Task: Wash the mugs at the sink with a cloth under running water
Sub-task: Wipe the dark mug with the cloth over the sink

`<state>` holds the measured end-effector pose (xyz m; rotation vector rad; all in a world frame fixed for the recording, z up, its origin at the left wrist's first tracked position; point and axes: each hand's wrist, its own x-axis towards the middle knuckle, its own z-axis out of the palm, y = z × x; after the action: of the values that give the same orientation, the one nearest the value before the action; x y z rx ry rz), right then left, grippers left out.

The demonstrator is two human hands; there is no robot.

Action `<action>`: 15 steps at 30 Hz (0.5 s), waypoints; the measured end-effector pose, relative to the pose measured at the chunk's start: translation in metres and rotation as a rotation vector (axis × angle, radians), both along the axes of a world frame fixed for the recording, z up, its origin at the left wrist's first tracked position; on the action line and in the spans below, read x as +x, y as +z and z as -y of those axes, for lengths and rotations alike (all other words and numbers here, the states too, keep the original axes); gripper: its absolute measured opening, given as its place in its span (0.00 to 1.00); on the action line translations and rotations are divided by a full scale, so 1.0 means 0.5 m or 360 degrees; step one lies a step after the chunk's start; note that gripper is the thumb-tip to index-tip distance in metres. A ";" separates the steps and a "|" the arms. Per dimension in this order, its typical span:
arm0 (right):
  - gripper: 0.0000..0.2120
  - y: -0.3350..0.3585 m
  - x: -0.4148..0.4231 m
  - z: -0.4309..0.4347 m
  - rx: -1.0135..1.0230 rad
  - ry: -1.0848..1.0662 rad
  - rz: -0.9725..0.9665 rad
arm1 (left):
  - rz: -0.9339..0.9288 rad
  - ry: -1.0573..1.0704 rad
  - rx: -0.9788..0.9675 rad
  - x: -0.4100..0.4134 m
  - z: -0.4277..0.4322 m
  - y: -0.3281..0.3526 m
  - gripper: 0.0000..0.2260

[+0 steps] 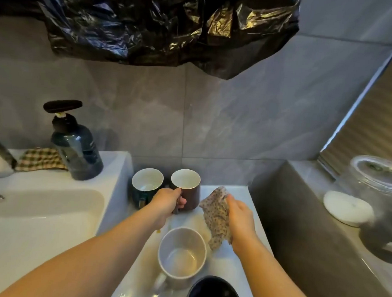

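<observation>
A brown mug (190, 192) with a white inside stands on the white counter (238, 194) near the wall. My left hand (166, 203) grips its handle. A dark green mug (144, 188) stands just left of it. My right hand (239, 216) holds a spotted cloth (217, 218) to the right of the brown mug. A pale grey mug (182, 256) stands nearer to me, and a dark blue mug (214, 291) shows at the bottom edge. The white sink basin (44, 209) lies to the left; no running water shows.
A dark soap pump bottle (77, 148) and a checked cloth (40, 159) sit on the ledge behind the sink. A grey raised ledge (299, 218) on the right carries a glass jar (376, 177) and a white lid (348, 208). Black plastic sheet (168, 27) hangs overhead.
</observation>
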<state>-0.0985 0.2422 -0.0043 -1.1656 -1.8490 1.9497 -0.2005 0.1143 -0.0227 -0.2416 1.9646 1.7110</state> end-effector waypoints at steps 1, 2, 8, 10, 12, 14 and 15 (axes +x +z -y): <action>0.14 -0.003 -0.003 0.002 -0.0006 0.0002 0.0009 | 0.0012 0.0005 0.0006 -0.001 0.001 -0.008 0.11; 0.14 -0.005 -0.006 0.004 -0.0007 0.0011 0.0015 | 0.0015 0.0017 0.0016 -0.003 0.002 -0.016 0.11; 0.11 -0.019 -0.016 0.008 0.0008 0.0083 0.0018 | -0.0095 0.0089 0.0004 0.001 -0.004 -0.042 0.10; 0.10 -0.018 -0.014 0.010 0.0010 0.0108 0.0026 | -0.0132 0.0108 -0.0048 0.005 -0.006 -0.046 0.12; 0.11 -0.016 -0.008 0.010 0.0017 0.0128 0.0029 | -0.0166 0.0150 -0.0122 0.007 -0.004 -0.045 0.14; 0.11 -0.015 -0.001 0.009 0.0017 0.0143 0.0037 | -0.0197 0.0157 -0.0195 0.007 0.000 -0.041 0.14; 0.11 -0.012 0.003 0.010 0.0022 0.0150 0.0037 | -0.0201 0.0137 -0.0239 0.007 0.004 -0.034 0.14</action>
<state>-0.0970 0.2374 -0.0105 -1.1215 -1.9594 1.9771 -0.1968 0.1121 -0.0399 -0.2818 2.2083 1.6694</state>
